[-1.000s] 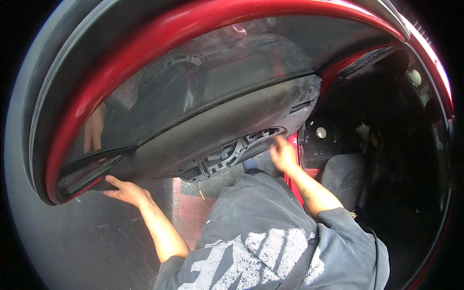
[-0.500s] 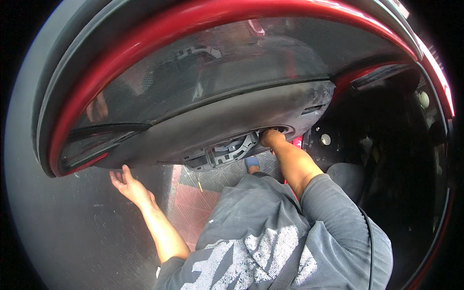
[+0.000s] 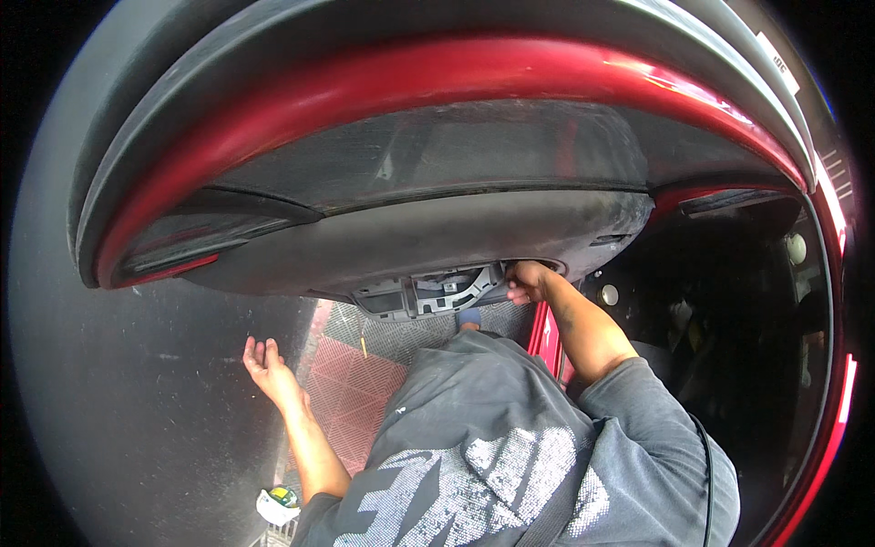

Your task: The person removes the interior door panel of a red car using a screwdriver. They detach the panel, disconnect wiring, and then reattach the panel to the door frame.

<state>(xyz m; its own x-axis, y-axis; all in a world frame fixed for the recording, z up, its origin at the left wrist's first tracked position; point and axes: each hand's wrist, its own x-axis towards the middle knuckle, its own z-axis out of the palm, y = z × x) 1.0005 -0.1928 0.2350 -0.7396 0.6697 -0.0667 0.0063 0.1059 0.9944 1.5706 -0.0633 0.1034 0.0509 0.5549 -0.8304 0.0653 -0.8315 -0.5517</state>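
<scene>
The right hand (image 3: 527,281) is gripping the right end of the grey plastic bracket (image 3: 436,292) hanging under the lower edge of the car's dark bumper cover (image 3: 437,239). The left hand (image 3: 266,363) is hovering open and empty, fingers spread, over the red floor tiles (image 3: 351,387).

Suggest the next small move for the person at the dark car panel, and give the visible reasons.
Probably bring the left hand up under the dark panel to steady it. The right hand grips the panel's lower edge beside the grey plastic fitting alone, while the left hangs open and empty below, touching nothing.
</scene>
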